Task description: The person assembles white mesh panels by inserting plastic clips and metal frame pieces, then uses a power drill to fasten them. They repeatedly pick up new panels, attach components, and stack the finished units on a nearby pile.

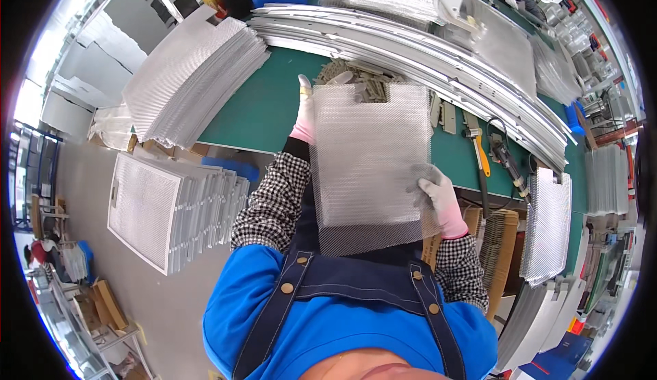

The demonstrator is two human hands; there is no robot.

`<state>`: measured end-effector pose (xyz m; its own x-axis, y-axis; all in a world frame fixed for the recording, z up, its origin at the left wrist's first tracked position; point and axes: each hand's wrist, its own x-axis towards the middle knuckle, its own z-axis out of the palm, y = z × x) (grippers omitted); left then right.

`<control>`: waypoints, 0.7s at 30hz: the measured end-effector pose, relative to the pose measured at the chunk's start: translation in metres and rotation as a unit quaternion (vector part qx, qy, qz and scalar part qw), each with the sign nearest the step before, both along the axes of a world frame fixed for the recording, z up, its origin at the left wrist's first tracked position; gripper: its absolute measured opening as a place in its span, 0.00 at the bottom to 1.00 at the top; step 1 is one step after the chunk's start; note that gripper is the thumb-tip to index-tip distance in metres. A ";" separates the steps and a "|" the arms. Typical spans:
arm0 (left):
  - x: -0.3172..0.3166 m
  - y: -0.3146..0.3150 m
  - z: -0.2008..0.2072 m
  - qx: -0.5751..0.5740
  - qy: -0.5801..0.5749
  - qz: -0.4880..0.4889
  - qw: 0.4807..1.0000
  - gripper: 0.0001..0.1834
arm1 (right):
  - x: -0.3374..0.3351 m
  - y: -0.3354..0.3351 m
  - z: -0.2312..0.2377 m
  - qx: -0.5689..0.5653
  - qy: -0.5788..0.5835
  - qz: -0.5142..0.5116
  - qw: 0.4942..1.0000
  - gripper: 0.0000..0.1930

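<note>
The mesh sheet (366,164) is held up between both hands, above the near edge of the green desk (260,113), long axis running away from the person. The left hand (303,116) clasps its left edge near the far corner; the right hand (438,199) pinches the right edge lower, fingers (419,187) closed on it. Both hands touch it. The sheet is silvery expanded metal, roughly rectangular, notched at the far edge.
</note>
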<state>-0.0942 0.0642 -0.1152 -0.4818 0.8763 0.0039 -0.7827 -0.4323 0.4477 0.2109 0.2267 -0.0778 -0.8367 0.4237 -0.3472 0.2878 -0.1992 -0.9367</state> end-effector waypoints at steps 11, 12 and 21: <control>0.005 -0.005 0.003 -0.042 0.018 0.046 0.998 0.61 | 0.000 0.006 0.000 0.001 -0.016 -0.003 1.000 0.24; 0.007 -0.003 0.006 -0.049 0.019 0.045 0.998 0.60 | 0.002 0.007 -0.014 0.029 -0.009 -0.016 0.999 0.24; -0.069 -0.049 -0.127 0.366 -0.279 0.047 0.887 0.36 | 0.020 0.026 0.007 0.262 -0.043 0.103 0.959 0.20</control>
<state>-0.1632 0.0151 -0.2425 -0.6589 0.6929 0.2928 -0.7389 -0.5232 -0.4247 0.2314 0.2525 -0.0707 -0.8994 0.3871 -0.2031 0.3507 0.3615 -0.8639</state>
